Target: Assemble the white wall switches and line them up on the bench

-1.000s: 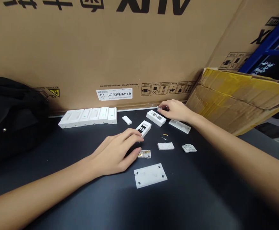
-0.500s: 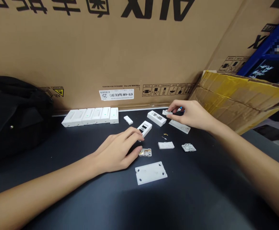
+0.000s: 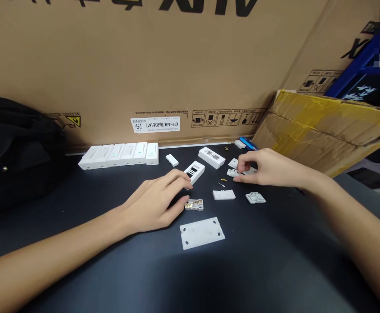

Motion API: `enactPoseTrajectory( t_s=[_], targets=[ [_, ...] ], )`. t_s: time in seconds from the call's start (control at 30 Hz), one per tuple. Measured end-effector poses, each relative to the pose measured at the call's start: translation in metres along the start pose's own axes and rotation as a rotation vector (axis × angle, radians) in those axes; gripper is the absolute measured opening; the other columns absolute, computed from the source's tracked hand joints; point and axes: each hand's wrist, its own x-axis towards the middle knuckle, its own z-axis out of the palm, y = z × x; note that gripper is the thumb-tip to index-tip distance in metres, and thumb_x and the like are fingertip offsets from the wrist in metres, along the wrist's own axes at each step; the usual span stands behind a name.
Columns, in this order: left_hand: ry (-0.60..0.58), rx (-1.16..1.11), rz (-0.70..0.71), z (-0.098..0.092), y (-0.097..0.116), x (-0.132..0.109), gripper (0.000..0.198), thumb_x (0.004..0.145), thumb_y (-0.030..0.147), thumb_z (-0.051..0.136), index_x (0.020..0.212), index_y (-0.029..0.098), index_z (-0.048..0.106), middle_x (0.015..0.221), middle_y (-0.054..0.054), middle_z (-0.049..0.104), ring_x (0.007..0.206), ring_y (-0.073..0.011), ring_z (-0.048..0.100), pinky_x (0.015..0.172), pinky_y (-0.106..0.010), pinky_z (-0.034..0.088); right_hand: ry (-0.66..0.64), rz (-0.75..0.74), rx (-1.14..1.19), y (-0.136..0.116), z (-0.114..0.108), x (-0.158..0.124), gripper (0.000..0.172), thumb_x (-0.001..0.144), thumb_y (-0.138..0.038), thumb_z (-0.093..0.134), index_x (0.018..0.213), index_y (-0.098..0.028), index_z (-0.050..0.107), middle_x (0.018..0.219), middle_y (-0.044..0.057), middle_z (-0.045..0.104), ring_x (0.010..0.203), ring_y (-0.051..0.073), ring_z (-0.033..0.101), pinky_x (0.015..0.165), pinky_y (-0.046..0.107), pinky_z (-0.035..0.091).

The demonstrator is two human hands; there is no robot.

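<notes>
My left hand (image 3: 159, 198) rests on the table with thumb and fingers apart. Its thumb tip meets the left end of a small white switch base (image 3: 195, 204) with brass contacts, and its fingertips lie by a white switch housing (image 3: 196, 170). Over to the right, my right hand (image 3: 263, 167) pinches a small white plastic switch part (image 3: 232, 173) between thumb and fingers. A flat white back plate (image 3: 232, 162) lies partly hidden behind those fingers. Closer to me are a white rocker piece (image 3: 224, 194), another white switch part (image 3: 255, 198) and a back plate with holes (image 3: 202, 233).
Several white switches (image 3: 118, 155) stand in a row along a large carton (image 3: 144, 78). Another housing (image 3: 211, 157), a white cap (image 3: 172, 160), tiny brass pieces (image 3: 223, 179) and a blue tool (image 3: 248, 144) lie about. A black bag (image 3: 17, 161) sits left, an open carton (image 3: 320, 130) right.
My right hand has come nearer to me from the back of the table, bringing the small white switch part. The spot it left now shows the blue tool. My left hand has barely moved.
</notes>
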Motion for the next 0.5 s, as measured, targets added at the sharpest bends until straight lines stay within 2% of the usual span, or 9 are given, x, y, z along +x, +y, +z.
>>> enactPoseTrajectory(
  t_s=[0.1,0.17,0.2,0.3,0.37,0.5],
  targets=[
    [0.009,0.001,0.005,0.0,0.0,0.0,0.02,0.106,0.028,0.049,0.124,0.022,0.057,0.135,-0.008,0.064,0.076,-0.0127,0.066,0.061,-0.028,0.054,0.11,0.07,-0.035,0.013,-0.005,0.006,0.039,0.09,-0.062,0.064,0.082,-0.025,0.071,0.076,0.001,0.075,0.063,0.019,0.066,0.06,0.032,0.048],
    [0.003,0.002,0.006,0.0,0.0,-0.001,0.021,0.106,0.027,0.049,0.124,0.022,0.056,0.136,-0.008,0.064,0.076,-0.0127,0.066,0.061,-0.028,0.054,0.241,0.166,-0.142,0.026,-0.005,0.016,0.034,0.095,-0.053,0.056,0.094,-0.024,0.074,0.081,0.004,0.078,0.069,0.023,0.07,0.065,0.034,0.051],
    [-0.001,0.002,0.006,0.0,0.0,-0.001,0.021,0.106,0.027,0.049,0.125,0.022,0.056,0.136,-0.008,0.064,0.076,-0.0126,0.066,0.061,-0.028,0.054,0.26,0.198,-0.183,0.034,-0.004,0.022,0.031,0.095,-0.045,0.055,0.101,-0.022,0.076,0.088,0.007,0.08,0.074,0.025,0.072,0.068,0.036,0.052],
    [-0.004,-0.001,0.004,0.0,-0.001,-0.002,0.02,0.106,0.027,0.049,0.125,0.022,0.055,0.136,-0.007,0.063,0.075,-0.0123,0.066,0.062,-0.028,0.055,0.234,0.224,-0.243,0.053,0.005,0.039,0.034,0.09,-0.03,0.056,0.112,-0.014,0.077,0.106,0.015,0.081,0.092,0.032,0.075,0.082,0.042,0.056],
    [0.004,-0.009,0.008,0.0,-0.001,-0.002,0.02,0.106,0.027,0.049,0.125,0.023,0.055,0.136,-0.006,0.063,0.074,-0.0118,0.065,0.061,-0.029,0.055,0.205,0.222,-0.265,0.061,0.011,0.046,0.037,0.086,-0.026,0.057,0.115,-0.013,0.077,0.115,0.017,0.08,0.1,0.033,0.075,0.088,0.043,0.056],
    [0.005,-0.023,0.015,0.001,-0.001,-0.002,0.02,0.106,0.028,0.049,0.124,0.023,0.056,0.135,-0.005,0.063,0.073,-0.0115,0.065,0.06,-0.029,0.054,0.171,0.216,-0.278,0.065,0.013,0.044,0.041,0.085,-0.027,0.058,0.119,-0.015,0.077,0.115,0.015,0.08,0.098,0.032,0.075,0.087,0.043,0.057]
  ],
)
